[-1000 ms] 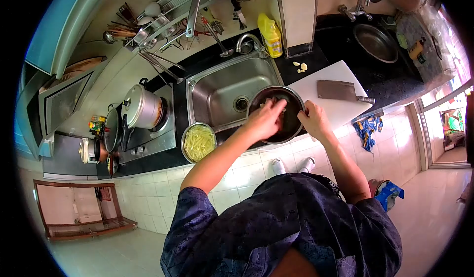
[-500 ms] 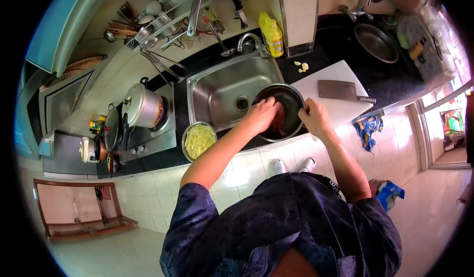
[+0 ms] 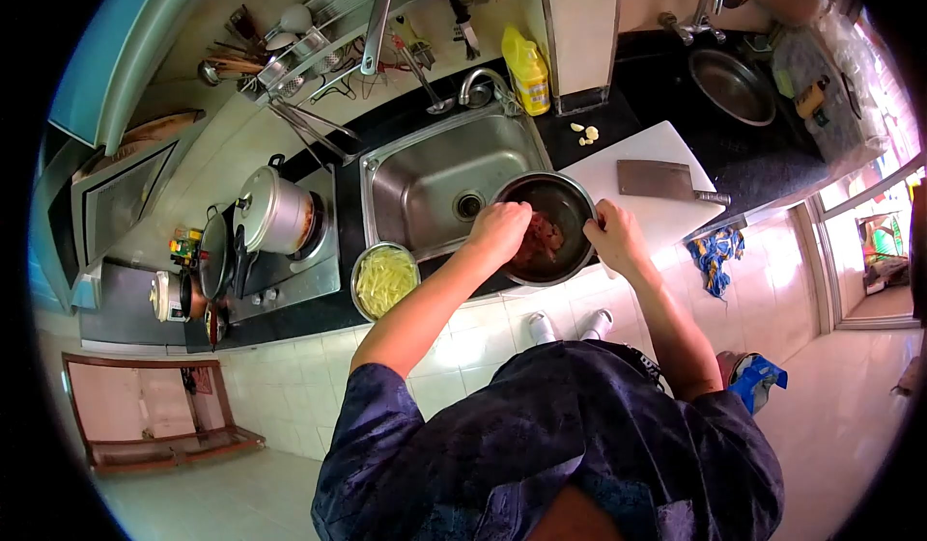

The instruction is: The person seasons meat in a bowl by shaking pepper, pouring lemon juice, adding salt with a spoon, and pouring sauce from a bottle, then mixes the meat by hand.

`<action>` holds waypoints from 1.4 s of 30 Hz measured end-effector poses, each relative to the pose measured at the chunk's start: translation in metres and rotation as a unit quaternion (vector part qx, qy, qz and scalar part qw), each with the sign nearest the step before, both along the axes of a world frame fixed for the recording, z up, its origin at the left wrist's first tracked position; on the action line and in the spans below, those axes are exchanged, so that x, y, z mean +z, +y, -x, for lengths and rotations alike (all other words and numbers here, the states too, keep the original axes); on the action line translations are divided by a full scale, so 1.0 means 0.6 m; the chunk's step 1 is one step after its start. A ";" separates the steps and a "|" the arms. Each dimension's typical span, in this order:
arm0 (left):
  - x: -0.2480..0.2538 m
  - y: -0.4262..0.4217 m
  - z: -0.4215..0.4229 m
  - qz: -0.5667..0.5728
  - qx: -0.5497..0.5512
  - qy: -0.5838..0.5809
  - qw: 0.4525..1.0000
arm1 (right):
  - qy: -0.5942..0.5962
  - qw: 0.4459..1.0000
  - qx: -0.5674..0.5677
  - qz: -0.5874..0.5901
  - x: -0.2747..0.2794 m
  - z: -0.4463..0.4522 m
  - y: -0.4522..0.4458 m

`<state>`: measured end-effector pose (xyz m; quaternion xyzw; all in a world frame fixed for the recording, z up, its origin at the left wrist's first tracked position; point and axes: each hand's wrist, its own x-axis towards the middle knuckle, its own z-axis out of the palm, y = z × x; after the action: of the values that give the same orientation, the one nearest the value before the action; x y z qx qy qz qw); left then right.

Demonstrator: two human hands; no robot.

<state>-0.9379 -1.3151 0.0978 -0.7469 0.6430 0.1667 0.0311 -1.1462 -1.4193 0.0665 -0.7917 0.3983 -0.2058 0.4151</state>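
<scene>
A metal bowl [image 3: 570, 196] holds pieces of raw, reddish meat [image 3: 541, 238] and sits by the sink's front right corner. My right hand [image 3: 618, 236] pinches its right rim. Over the left part of the bowl is my left hand [image 3: 502, 229], its fingers curled together above the meat. Whatever those fingers may hold is hidden. To the left of my left forearm stands a bowl of pale green shredded vegetable [image 3: 385, 278]. A white cutting board [image 3: 649, 157] lies right of the meat bowl, with a cleaver [image 3: 657, 178] flat on it.
Behind the bowls is a steel sink [image 3: 415, 174] with a faucet [image 3: 485, 85]. Garlic cloves [image 3: 585, 134] and a yellow bottle [image 3: 526, 70] stand near the board. On the left, a pressure cooker [image 3: 275, 211] rests on the stove. Another basin [image 3: 732, 87] is at the far right.
My left hand has lifted out of the meat and drawn slightly left, its fingers now curled together. More meat shows in the bowl. My right hand stays at the rim.
</scene>
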 end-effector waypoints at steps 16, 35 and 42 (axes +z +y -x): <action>-0.010 0.049 0.022 0.185 -0.092 -0.120 0.971 | -0.035 0.999 -0.021 0.004 0.010 -0.002 0.001; -0.011 0.054 0.028 0.138 -0.110 -0.020 0.984 | -0.001 1.000 0.003 0.009 0.013 -0.010 0.004; 0.024 0.018 -0.014 0.127 0.049 0.229 0.964 | -0.032 0.999 -0.030 -0.005 -0.011 -0.006 -0.008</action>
<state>-0.9298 -1.3040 0.1121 -0.7169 0.6116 0.2518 -0.2204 -1.1427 -1.4240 0.0602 -0.7704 0.4091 -0.2418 0.4250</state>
